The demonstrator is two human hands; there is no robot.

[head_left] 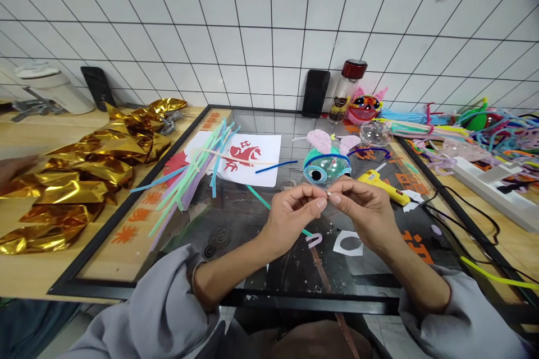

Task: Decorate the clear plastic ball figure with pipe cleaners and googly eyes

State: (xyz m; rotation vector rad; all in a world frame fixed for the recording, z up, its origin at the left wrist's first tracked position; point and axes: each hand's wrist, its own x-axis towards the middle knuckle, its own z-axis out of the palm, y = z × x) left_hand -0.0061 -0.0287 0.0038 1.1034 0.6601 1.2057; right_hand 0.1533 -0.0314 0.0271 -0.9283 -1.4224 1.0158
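Observation:
My left hand (290, 214) and my right hand (367, 212) meet fingertip to fingertip above the black framed board (278, 263). Pinched between them is a tiny whitish piece (329, 193), too small to name. Just beyond the fingers stands a clear ball animal (331, 164) with teal inside, big eyes and a blue band. It has pink pipe-cleaner ears (319, 141). A yellow hot glue gun (385, 186) lies right of my right hand. Below the hands are a bent lilac pipe-cleaner piece (314, 240) and a white paper scrap with a round hole (348, 243).
Green and purple pipe cleaners (191, 174) lie across white paper with a red cutout (269, 151). Gold foil (84, 168) fills the left side, near another person's hand (17, 171). At the back stand a phone (315, 93) and a bottle (343, 95). A power strip (497, 193) with cables lies right.

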